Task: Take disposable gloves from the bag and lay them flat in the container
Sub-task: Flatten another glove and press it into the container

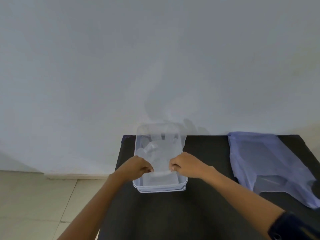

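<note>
A clear plastic container [183,183] stands on the black table [166,213] near its far left corner. A thin transparent disposable glove [161,153] is stretched over it, fingers pointing away towards the wall. My left hand [136,166] pinches the left corner of the glove's cuff. My right hand [186,163] pinches the right corner. Both hands hover above the container's near half. A pale blue translucent plastic bag [263,163] lies flat on the table's right side.
The table stands against a white wall [138,66]. Its left edge drops to a beige tiled floor [34,201]. A dark sleeve or wristband [290,226] shows on my right forearm at the lower right.
</note>
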